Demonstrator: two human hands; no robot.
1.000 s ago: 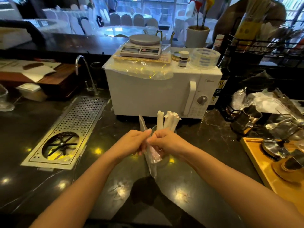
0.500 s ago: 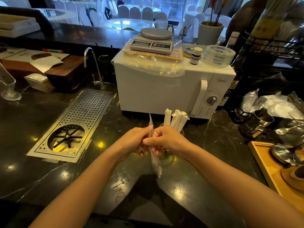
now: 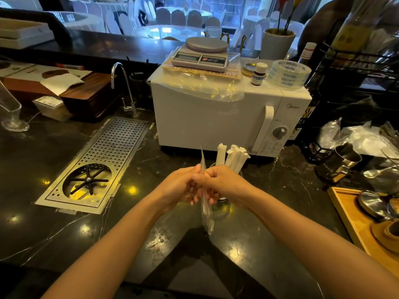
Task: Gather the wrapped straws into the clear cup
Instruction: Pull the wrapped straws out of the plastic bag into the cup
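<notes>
White paper-wrapped straws (image 3: 232, 157) stand bunched in a clear cup (image 3: 222, 207) on a dark marble counter (image 3: 43, 229), their tops leaning right, in front of a white microwave (image 3: 216, 117). Just in front of the cup, a person's left hand (image 3: 179, 187) and right hand (image 3: 220, 183) are pressed together, both pinched on a narrow clear plastic sleeve (image 3: 206, 214) that runs upright between them; its tip pokes above the fingers and its lower end hangs below the hands, above the counter. What the sleeve contains cannot be made out. The right hand hides most of the cup, so only the base and part of the rim show. A digital kitchen scale (image 3: 201, 53) sits atop the microwave beside a small bottle (image 3: 258, 73) and a roll of clear tape (image 3: 288, 73). To the left, a perforated steel drain tray (image 3: 116, 147) is set into the counter near a chrome tap (image 3: 122, 83). A wooden tray (image 3: 354, 221) lies at the right edge.
</notes>
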